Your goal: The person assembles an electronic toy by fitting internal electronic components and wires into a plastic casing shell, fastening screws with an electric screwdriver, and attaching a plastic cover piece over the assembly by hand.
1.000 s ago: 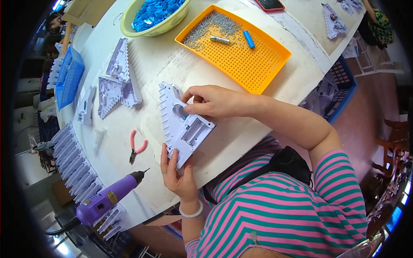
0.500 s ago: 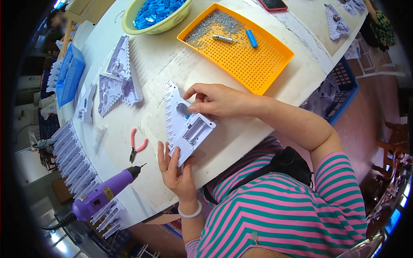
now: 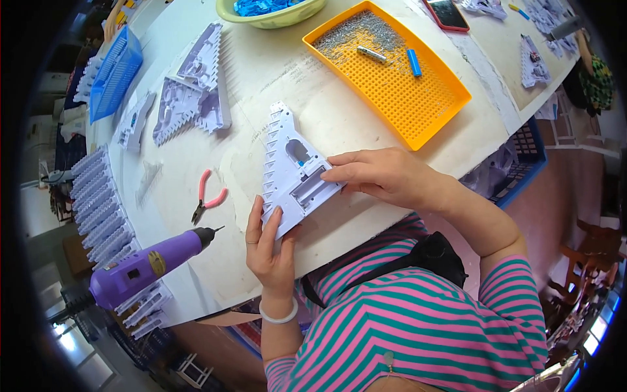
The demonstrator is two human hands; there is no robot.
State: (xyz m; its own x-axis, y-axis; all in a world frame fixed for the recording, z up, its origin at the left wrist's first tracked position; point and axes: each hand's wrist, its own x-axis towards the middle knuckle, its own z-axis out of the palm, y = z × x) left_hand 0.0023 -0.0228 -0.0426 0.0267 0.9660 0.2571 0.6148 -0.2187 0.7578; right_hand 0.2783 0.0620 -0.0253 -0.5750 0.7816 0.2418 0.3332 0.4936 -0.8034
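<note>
A white triangular plastic housing (image 3: pixel 277 170) with a toothed left edge lies on the table in front of me. It has a rounded opening, a small blue part (image 3: pixel 301 164) beside that opening and a rectangular battery compartment. My left hand (image 3: pixel 271 255) grips its lower corner, fingers on top and the thumb at the edge. At the right side, by the compartment, my right hand (image 3: pixel 392 175) pinches the housing's edge, with the lower fingers partly hidden beneath. Pink-handled pliers (image 3: pixel 210 199) and a purple electric screwdriver (image 3: pixel 153 266) are to the left of my left hand.
A yellow perforated tray (image 3: pixel 418 121) holds screws, a silver battery (image 3: pixel 372 54) and a blue battery (image 3: pixel 413 63). Beyond are a bowl (image 3: pixel 281 16) of blue parts and a phone (image 3: pixel 447 14). More white housings (image 3: pixel 196 91) and a blue basket (image 3: pixel 117 75) stand left.
My right hand has moved from the rounded opening down to the housing's right edge beside the compartment. My left hand keeps its hold on the lower corner. The whole view has shifted slightly.
</note>
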